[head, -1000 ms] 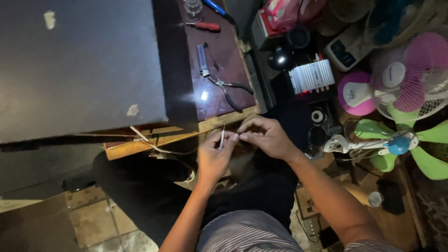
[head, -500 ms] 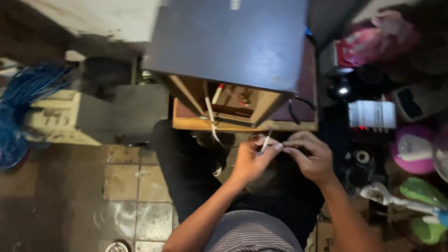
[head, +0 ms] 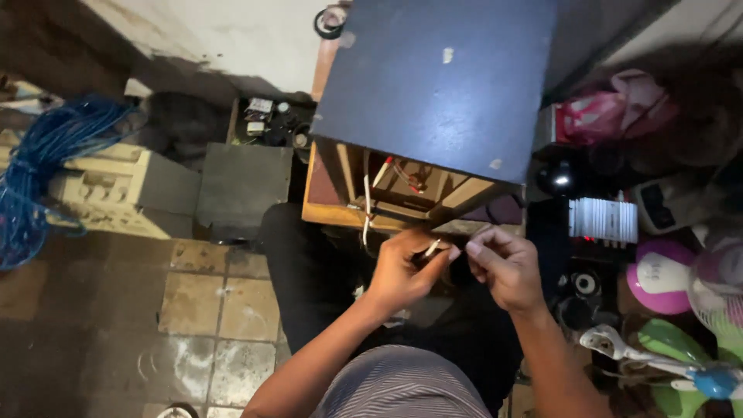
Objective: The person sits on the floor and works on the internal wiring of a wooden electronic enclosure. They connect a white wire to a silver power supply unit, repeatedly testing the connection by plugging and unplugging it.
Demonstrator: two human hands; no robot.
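White insulated wire end (head: pixel 431 248) is sitting just below the centre of the frame, where you are pinching it between the thumb and fingers of your left hand (head: pixel 402 271). Your fingers there are closing together on the wire. Your right hand (head: pixel 503 263) is holding just beside it, to the right of centre, with its fingertips (head: pixel 470 246) drawn together close to the wire end; whether they are touching the wire cannot be told.

Directly above both hands, a dark blue panel (head: pixel 441 77) is filling the upper centre of the frame, tilted over a wooden frame (head: pixel 364 213). White and red wires (head: pixel 370 193) are hanging inside that wooden frame.

At the left edge, a coil of blue cable (head: pixel 46 155) is lying over a pale cream casing (head: pixel 101 193). Tiled flooring (head: pixel 193 302) is showing at the lower left. At the right edge, a white finned part (head: pixel 602 219), a pink bag (head: pixel 596 116) and pink and green fan parts (head: pixel 665 310) are lying well apart from your hands.
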